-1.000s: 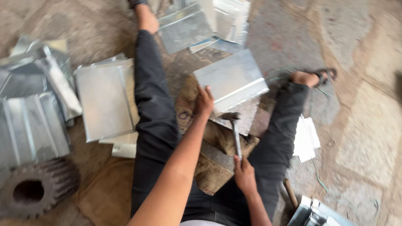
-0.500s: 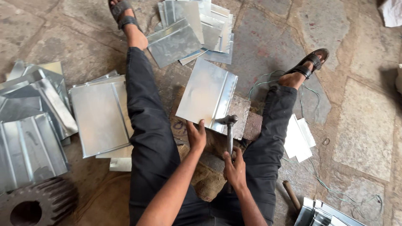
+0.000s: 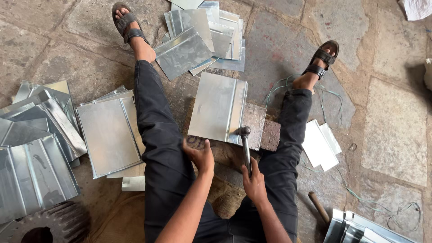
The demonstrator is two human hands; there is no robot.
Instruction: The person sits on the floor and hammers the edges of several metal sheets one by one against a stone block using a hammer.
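I sit on a stone floor with my legs spread. A folded shiny metal sheet (image 3: 218, 107) lies between them on a flat metal block (image 3: 254, 122). My left hand (image 3: 200, 155) presses on the near edge of the sheet. My right hand (image 3: 254, 181) grips the handle of a hammer (image 3: 245, 146). The hammer's head rests on the sheet's near right corner.
Stacks of bent metal sheets lie at the left (image 3: 40, 148), beside my left leg (image 3: 110, 135) and at the top (image 3: 202, 38). Small white sheets (image 3: 319, 144) lie right of my right leg. A large gear wheel (image 3: 45, 225) sits bottom left, a wooden handle (image 3: 318, 206) and more sheets (image 3: 360, 229) bottom right. Brown sacking (image 3: 222, 198) lies under me.
The metal sheet has turned from lying crosswise to lying lengthwise between my legs. My left hand has stayed on its near edge. The hammer head has come down onto the sheet's corner.
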